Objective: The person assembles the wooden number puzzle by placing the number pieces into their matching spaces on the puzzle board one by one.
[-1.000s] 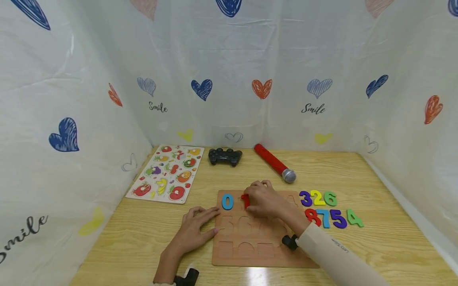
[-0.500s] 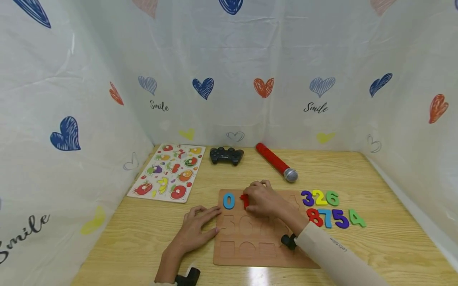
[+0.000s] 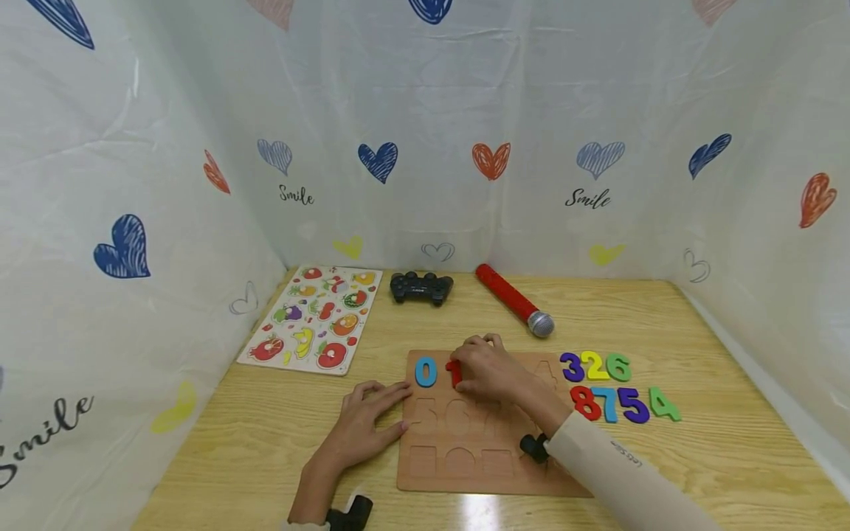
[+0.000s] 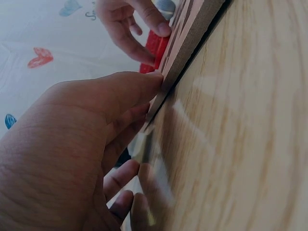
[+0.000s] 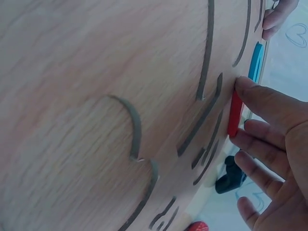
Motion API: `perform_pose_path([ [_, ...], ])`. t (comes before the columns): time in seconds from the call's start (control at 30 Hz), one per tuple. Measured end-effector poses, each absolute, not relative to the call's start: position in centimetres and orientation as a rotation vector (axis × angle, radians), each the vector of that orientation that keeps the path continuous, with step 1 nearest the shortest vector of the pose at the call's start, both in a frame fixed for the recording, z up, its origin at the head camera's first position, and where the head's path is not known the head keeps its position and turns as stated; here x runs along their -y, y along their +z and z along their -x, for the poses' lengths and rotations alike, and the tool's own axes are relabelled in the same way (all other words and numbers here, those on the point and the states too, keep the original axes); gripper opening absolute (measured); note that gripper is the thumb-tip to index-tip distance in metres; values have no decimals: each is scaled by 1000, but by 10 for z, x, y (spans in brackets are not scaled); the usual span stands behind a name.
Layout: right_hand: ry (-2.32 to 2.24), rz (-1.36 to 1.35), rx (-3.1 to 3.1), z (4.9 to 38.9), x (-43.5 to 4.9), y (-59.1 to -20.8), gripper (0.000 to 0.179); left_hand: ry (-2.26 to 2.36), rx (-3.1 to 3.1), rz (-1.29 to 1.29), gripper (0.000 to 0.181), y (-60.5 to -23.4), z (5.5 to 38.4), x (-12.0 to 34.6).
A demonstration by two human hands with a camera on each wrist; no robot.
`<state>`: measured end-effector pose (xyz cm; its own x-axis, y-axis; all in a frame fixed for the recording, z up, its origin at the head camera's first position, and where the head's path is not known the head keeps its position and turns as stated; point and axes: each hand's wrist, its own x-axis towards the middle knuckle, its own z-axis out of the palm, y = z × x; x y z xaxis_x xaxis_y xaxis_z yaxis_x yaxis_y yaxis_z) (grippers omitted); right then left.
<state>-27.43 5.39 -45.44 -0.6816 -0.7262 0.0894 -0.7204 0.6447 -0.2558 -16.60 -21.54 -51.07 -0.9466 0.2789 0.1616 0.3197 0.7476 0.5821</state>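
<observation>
A wooden number puzzle board (image 3: 458,483) with carved recesses lies on the table. My right hand (image 3: 494,372) pinches a red number 1 (image 3: 454,372) between thumb and fingers at the board's top row; the right wrist view shows the red piece (image 5: 235,113) standing at the board's surface. Just left of it, a blue number 0 (image 3: 426,372) sits in the top left corner of the board. My left hand (image 3: 361,428) lies by the board's left side with loosely extended fingers, its thumb and fingertips at the board's edge (image 4: 190,45).
Right of the board lie several loose numbers, among them a purple 3 (image 3: 572,366), a red 8 (image 3: 585,403) and a green 4 (image 3: 662,404). Farther back are a fruit puzzle board (image 3: 312,321), a black game controller (image 3: 421,287) and a red microphone (image 3: 511,295).
The head view has shifted slightly. Both hands, the red number 1 and the board otherwise keep nearly the same places.
</observation>
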Motion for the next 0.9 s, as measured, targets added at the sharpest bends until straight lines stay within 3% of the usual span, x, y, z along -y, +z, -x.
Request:
perform_pose_path([
  [0.5,-446,1211,-2823,272,-59,-456,50,-969,2877,487,53,-511,166,215],
  [0.9,-510,1274,-2860,261,-93,-442,45,-944,2857,515,52,-511,166,214],
])
